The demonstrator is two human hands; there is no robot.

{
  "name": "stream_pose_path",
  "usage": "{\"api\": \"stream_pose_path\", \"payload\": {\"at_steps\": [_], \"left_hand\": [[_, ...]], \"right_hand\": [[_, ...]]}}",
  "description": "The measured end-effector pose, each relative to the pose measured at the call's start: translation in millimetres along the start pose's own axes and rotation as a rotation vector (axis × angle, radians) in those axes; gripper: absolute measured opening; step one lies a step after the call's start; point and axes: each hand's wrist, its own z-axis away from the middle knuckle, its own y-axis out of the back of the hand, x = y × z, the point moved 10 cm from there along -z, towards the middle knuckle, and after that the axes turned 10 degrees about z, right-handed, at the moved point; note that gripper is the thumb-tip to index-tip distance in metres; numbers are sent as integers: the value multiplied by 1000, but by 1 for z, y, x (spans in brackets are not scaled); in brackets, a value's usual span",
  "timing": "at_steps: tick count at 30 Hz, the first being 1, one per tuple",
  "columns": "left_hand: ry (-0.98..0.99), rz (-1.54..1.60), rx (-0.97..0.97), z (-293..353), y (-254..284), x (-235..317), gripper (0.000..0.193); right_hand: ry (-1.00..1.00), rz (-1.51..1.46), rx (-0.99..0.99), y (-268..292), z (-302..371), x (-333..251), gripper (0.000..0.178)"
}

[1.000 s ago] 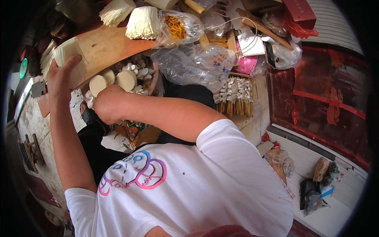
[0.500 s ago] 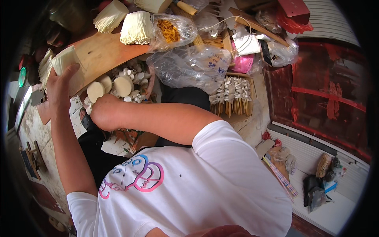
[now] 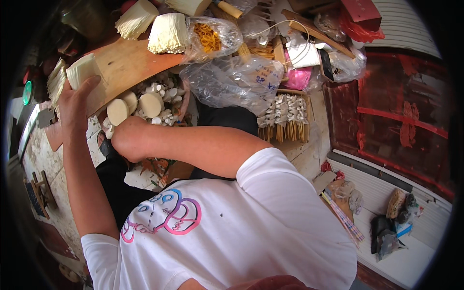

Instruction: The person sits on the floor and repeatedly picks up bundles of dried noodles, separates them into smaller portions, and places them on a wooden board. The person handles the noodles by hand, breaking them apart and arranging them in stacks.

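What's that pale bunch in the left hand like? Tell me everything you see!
The pale bunch is creamy white, with fine strands packed tightly together, perhaps enoki mushrooms. It is at the left end of the wooden board, beside another bunch. The left hand grips its near side, hiding its lower part. I can't tell whether the two bunches touch.

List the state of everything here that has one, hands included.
Left hand: closed on the pale, thin-stemmed mushroom bundle.
Right hand: curled; fingers hidden, grip unclear.
Pale round discs: loose among white scraps.
Clear plastic bag with yellow-orange bands: filled.
Large clear plastic bag: crumpled.
Thin wooden skewers: loaded with white pieces.
Round green display: looks lit.
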Motion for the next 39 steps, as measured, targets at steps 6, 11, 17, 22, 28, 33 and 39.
{"api": "stream_pose_path", "payload": {"at_steps": [6, 11, 17, 22, 28, 33, 39], "left_hand": [[-10, 34, -5, -2, -8, 1, 42], [45, 123, -25, -7, -12, -10, 38], [98, 504, -77, -5, -13, -7, 39], [181, 749, -81, -14, -8, -23, 39], [266, 812, -39, -9, -6, -23, 34], [325, 789, -97, -12, -15, -34, 37], [150, 691, -166, -1, -39, -10, 34]], "right_hand": [[36, 22, -312, -14, 6, -5, 27], [-36, -28, -240, -12, 9, 14, 30], [-130, -226, 7, 49, 5, 33, 29], [-356, -991, 82, 60, 12, 70, 20], [-446, -967, 469, 92, 25, 116, 20], [-413, -708, 631, 108, 21, 121, 34], [-493, -484, 526, 106, 12, 119, 49]]}}
